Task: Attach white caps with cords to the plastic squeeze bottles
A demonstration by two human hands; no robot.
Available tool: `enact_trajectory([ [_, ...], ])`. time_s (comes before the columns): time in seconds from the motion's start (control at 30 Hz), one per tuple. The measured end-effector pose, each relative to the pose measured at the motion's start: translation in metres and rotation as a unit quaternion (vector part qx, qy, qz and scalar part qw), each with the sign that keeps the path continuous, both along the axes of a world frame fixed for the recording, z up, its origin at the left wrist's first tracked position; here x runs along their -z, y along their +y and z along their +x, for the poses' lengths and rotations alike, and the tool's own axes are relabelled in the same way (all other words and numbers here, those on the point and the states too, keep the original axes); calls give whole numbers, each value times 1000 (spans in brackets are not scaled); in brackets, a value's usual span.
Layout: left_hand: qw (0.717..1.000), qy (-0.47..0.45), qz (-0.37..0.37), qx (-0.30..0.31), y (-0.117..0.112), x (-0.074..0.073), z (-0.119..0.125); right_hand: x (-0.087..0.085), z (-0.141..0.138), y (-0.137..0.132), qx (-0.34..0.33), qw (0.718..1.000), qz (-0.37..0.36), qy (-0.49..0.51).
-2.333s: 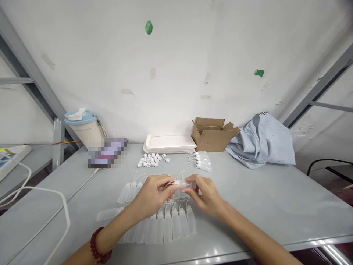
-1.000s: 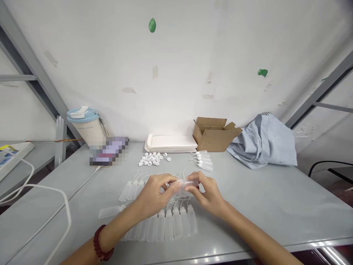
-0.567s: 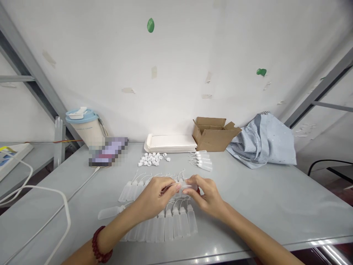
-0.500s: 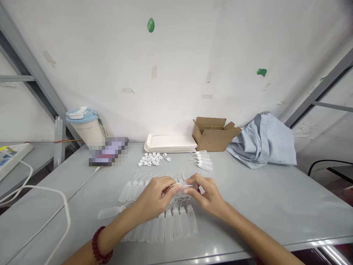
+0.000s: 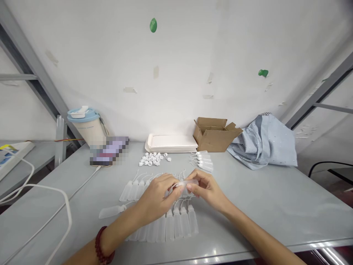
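A small translucent plastic bottle (image 5: 192,182) lies sideways between my hands above the table. My left hand (image 5: 162,189) pinches its neck end, where a thin white cord loops out; the fingertips partly hide this end. My right hand (image 5: 206,188) is closed on the bottle's body with thumb and fingers. Beneath and around my hands, similar bottles with cords lie in a front row (image 5: 177,224) and a back row (image 5: 134,190), partly covered by my left arm. One lone bottle (image 5: 111,211) lies left of my left forearm.
White caps (image 5: 150,159) lie in a loose pile behind the rows. Several smaller bottles with cords (image 5: 204,162) lie right of it. Along the wall stand a white tray stack (image 5: 172,141), a cardboard box (image 5: 217,140), a blue cloth bag (image 5: 264,143), a cup (image 5: 89,129) and a phone (image 5: 113,149).
The bottle's body has tilted up slightly and shows more clearly between my hands. My right fingers have shifted up a little along it. The view has moved slightly.
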State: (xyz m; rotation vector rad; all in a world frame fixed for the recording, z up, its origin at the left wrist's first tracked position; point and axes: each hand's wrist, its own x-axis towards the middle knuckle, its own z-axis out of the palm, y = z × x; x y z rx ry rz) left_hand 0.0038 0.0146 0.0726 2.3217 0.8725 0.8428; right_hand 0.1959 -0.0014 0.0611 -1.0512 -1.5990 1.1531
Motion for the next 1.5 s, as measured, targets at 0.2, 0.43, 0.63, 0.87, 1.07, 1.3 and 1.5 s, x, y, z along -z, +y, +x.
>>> enact_trajectory([
  [0.2,976,-30,-216,-25,3,-7,0,5,-3,-3,59,951,257,-161],
  [0.43,905,-89,-416,-11,8,-8,-1,18,-1,0,84,822,486,-284],
  [0.63,899,-119,-421,-9,8,-2,2,12,-2,-1,74,835,477,-264],
  [0.87,926,-107,-361,-8,7,-1,4,12,-4,-2,71,873,423,-233],
  [1.07,970,-38,-237,-31,2,-2,4,8,-6,-6,78,910,355,-201],
  [1.3,998,-49,-30,-16,-4,5,7,7,-6,-7,90,964,190,-164],
  [1.5,993,-33,-96,-52,-2,1,7,9,-6,-3,135,969,158,-134],
])
